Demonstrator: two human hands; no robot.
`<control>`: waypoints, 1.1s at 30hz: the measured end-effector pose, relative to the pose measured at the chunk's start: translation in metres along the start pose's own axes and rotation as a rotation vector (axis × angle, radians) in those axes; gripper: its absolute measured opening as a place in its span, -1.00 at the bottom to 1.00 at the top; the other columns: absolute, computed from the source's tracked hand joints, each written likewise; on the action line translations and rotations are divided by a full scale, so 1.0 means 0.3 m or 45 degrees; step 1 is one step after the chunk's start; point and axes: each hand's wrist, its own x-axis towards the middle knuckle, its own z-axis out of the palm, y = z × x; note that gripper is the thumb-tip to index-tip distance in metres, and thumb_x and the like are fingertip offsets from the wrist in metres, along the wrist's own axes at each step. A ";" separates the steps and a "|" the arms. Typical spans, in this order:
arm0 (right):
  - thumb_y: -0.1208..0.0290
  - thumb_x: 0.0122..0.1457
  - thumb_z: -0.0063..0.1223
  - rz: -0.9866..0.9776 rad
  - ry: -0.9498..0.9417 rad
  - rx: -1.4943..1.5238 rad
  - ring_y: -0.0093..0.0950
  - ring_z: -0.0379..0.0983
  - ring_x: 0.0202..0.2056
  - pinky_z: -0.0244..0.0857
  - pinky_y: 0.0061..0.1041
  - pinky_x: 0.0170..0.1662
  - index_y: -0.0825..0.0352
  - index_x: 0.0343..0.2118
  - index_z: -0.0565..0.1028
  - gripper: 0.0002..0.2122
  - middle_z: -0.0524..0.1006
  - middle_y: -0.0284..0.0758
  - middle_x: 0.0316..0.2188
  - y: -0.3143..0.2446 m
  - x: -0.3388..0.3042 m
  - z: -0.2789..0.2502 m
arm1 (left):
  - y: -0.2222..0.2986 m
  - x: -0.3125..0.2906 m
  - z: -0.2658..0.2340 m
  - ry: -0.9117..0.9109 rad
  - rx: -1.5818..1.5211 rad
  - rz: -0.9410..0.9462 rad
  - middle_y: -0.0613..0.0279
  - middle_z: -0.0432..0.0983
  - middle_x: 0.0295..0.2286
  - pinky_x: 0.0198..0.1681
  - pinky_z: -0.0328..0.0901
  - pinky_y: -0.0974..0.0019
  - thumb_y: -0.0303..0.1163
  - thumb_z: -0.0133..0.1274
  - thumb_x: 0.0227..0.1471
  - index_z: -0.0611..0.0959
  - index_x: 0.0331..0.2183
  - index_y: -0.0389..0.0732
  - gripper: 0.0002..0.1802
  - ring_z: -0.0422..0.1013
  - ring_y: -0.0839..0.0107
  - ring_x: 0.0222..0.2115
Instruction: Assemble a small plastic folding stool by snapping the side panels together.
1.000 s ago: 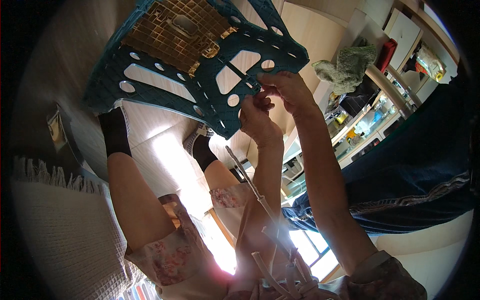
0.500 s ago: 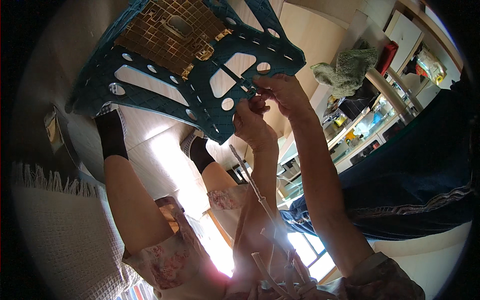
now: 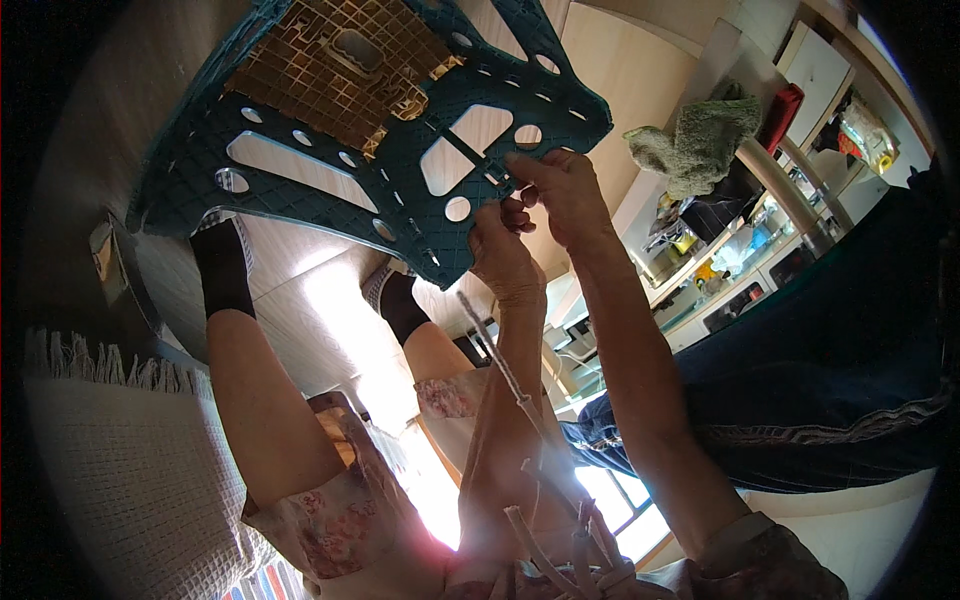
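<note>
A teal plastic folding stool (image 3: 310, 200) with a brown ribbed underside hangs in front of me, its legs cut with round and long holes. My left hand (image 3: 503, 250) is closed on the edge of its nearer panel, thumb up and fingers curled. Just to the right, my right hand (image 3: 568, 195) pinches the same edge, the thumb pressed by a small slotted latch (image 3: 495, 172). Both hands almost touch. Their curled fingertips are partly hidden behind the panel.
My bare legs (image 3: 265, 400) and dark socks are below the stool, on a pale wooden floor (image 3: 320, 250). At right stand a cluttered shelf (image 3: 690, 290), a green cloth (image 3: 705, 145) over a metal tube (image 3: 785, 195), and dark blue jeans (image 3: 800, 380). Pale cords (image 3: 515, 390) dangle nearby. A fringed cover (image 3: 120, 440) lies left.
Both hands have shifted very slightly at the stool's edge, the right wrist a little to the left. The stool stays almost in the same place.
</note>
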 end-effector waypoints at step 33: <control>0.42 0.02 0.20 0.004 -0.145 0.168 -0.59 0.39 -0.63 0.22 -0.63 -0.57 0.41 -0.48 0.51 -0.84 0.51 -0.34 -0.60 -0.001 -0.008 0.013 | 0.046 -0.017 0.017 0.070 0.083 -0.017 0.22 0.51 -0.63 -0.50 0.34 0.47 -0.19 -0.01 0.13 0.59 -0.54 -0.30 -0.62 0.42 0.51 -0.62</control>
